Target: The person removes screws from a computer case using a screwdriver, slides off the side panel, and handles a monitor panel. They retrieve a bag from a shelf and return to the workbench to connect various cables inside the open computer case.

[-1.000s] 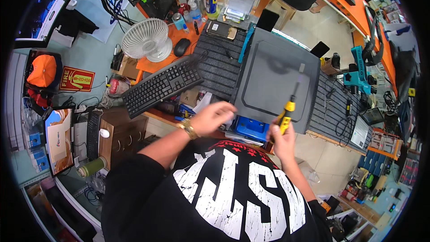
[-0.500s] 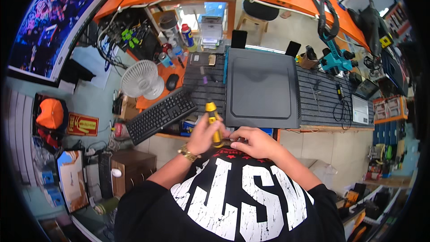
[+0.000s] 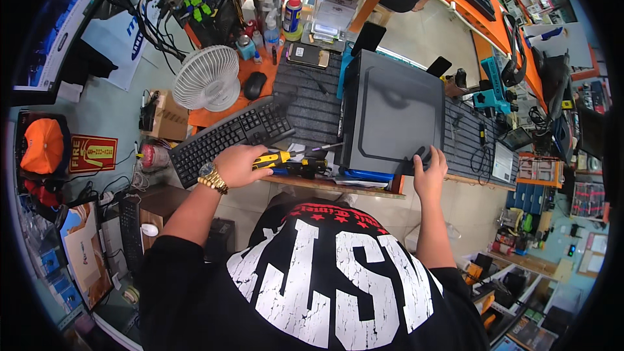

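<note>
In my left hand is a yellow-and-black screwdriver, held by its handle. Its thin shaft, with a purple stretch near the end, points right to the lower left side of a black computer case. The case lies flat on the ribbed dark mat. My right hand touches the near right corner of the case, thumb and fingers spread apart. Whether the screwdriver tip meets the case, I cannot tell.
A black keyboard lies tilted left of my left hand, with a mouse and a white fan behind it. Bottles and a spray can stand farther back. Below the bench edge, an open drawer holds blue items.
My hands, close together at my belly before, have moved apart. The screwdriver has swung from pointing away to pointing right at the case. My right hand has reached the case's corner.
</note>
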